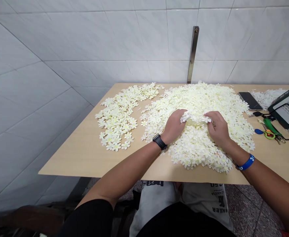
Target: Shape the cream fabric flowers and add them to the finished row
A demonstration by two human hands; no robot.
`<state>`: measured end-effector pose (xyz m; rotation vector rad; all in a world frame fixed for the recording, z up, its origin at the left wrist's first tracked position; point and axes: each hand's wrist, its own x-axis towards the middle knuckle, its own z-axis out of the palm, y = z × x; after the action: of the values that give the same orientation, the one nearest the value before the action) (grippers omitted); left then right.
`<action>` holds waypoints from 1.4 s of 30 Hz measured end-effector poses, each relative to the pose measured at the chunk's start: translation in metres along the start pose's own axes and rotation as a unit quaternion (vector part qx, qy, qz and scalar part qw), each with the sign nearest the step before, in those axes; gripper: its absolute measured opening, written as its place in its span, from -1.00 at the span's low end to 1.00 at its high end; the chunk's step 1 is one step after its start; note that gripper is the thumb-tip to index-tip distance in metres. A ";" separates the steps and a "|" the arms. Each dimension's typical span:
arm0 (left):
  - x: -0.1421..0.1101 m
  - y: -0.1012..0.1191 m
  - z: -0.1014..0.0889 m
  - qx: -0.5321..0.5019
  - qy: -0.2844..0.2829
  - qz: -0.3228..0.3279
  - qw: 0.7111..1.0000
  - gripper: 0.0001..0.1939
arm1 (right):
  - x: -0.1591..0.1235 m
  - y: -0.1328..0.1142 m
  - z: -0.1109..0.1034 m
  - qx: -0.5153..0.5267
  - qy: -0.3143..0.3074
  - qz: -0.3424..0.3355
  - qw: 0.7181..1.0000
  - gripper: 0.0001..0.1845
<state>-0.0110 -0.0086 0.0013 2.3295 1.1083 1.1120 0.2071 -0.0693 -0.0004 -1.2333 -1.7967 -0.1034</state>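
The left hand point(174, 126) and the right hand point(218, 129) both curve down, and each grip is partly closed. Together they hold a clump of small cream-white fake flowers point(196, 118), with fingers pressing in from each side. The clump sits right on top of a big heap of the same flowers point(208, 102), so it is hard to see where one ends and the other starts.

A black watch point(159, 142) is on the left wrist, and a blue band point(246, 162) is on the right wrist. The big heap fills the middle of the pale wood worktop point(72, 158). A smaller heap point(117, 118) lies to its left, with a thin gap between them. On the right are a black phone point(250, 100), another pile of flowers point(266, 97), and small scissors point(265, 133).

The flowers are light and loose, so a fast pull could drag more of them out of the heap. They could then slip into the smaller heap and get mixed up. Flowers near the front could drop off the edge onto the floor. A wide push to the right could bump the scissors or the phone.
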 end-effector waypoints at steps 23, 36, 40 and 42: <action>-0.004 0.008 0.011 0.023 -0.099 -0.004 0.995 -0.82 | -0.002 0.012 0.012 -0.054 -0.213 0.064 0.974 -0.47; 0.004 0.011 -0.003 0.000 0.016 -0.034 0.999 -0.61 | 0.007 0.012 0.001 -0.045 -0.029 0.032 0.998 -0.71; 0.003 0.008 -0.001 -0.015 -0.011 -0.025 1.000 -0.62 | 0.010 0.012 -0.005 -0.037 -0.066 0.040 0.996 -0.55; 0.001 0.008 0.000 -0.020 -0.067 -0.026 0.997 -0.43 | 0.008 0.015 -0.007 -0.050 -0.151 0.063 0.985 -0.30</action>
<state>-0.0070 -0.0129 0.0060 2.2942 1.0819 0.9363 0.2223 -0.0596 0.0035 -1.4962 -1.9830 0.0695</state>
